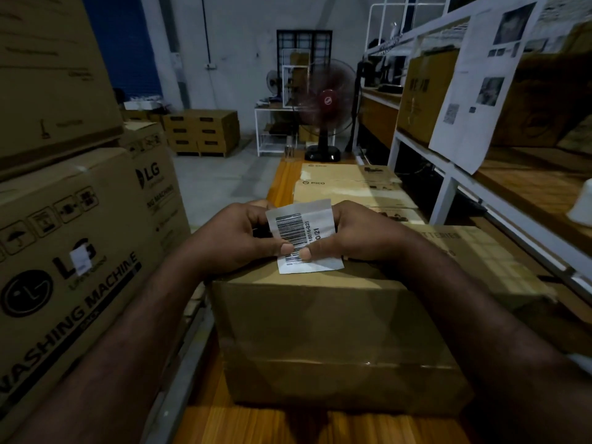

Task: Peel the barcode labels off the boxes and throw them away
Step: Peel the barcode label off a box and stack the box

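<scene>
A white barcode label is held up above the top of a plain brown cardboard box that stands on a wooden bench. My left hand pinches the label's left side, thumb on the barcode. My right hand pinches its right side, thumb next to the left thumb. The label is bent and lifted off the box. Further along the bench lie flat PICO boxes. A small white label sticks on the LG washing machine box at the left.
Tall stacked cartons fill the left side. White metal shelving with boxes and a hanging paper sheet runs along the right. A red pedestal fan stands at the bench's far end. Low cartons on a pallet sit across the grey floor.
</scene>
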Action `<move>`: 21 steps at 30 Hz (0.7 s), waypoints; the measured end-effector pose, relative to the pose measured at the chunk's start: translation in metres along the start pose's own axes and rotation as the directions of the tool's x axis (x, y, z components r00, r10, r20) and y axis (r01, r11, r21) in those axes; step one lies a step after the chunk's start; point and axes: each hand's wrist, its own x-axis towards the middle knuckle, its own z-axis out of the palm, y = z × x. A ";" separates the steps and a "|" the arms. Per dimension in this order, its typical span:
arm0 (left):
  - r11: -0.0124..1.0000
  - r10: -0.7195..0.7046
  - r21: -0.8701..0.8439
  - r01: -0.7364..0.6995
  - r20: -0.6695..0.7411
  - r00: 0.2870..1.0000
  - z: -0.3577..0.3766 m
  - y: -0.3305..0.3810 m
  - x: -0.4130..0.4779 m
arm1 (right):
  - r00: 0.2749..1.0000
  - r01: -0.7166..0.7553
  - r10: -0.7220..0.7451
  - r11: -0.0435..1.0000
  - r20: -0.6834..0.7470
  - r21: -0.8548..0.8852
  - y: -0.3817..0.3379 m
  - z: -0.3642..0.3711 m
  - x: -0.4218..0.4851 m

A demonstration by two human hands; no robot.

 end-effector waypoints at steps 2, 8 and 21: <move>1.000 -0.001 -0.002 0.001 -0.001 1.000 0.000 0.000 -0.001 | 1.000 0.004 -0.004 1.000 -0.011 -0.008 0.000 0.000 -0.001; 0.997 0.054 -0.051 -0.055 -0.016 0.998 0.000 0.002 -0.004 | 1.000 0.014 -0.013 0.999 -0.024 0.048 0.000 0.001 -0.005; 0.969 0.005 -0.246 -0.008 -0.013 1.000 -0.001 0.015 -0.010 | 0.998 0.058 -0.051 0.983 -0.040 0.177 -0.003 0.001 -0.013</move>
